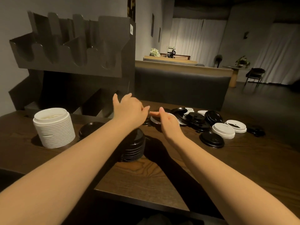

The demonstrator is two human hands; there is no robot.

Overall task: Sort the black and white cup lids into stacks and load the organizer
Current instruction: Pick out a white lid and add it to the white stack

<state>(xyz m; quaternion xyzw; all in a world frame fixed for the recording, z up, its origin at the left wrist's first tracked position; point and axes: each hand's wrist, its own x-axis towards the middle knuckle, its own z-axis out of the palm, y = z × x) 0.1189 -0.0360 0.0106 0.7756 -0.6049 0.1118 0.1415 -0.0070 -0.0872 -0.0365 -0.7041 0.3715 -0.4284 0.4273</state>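
Left hand: left hand [129, 109] up over the far middle of the tabletop [243, 168], fingers spread loose, gripping nothing.
Right hand: right hand [167, 121] beside it, fingers straight, lying on a white lid [155, 119]; whether it grips, I cannot tell.
White stack: white stack [54, 127] tall at the left, near the organizer [73, 46].
Black stack: black stack [135, 146] just under the left forearm.
Loose lids: loose lids [209, 122], black and white mixed, strewn along the far right.
Open room: bare wood at the near edge, between the arms and right of them.
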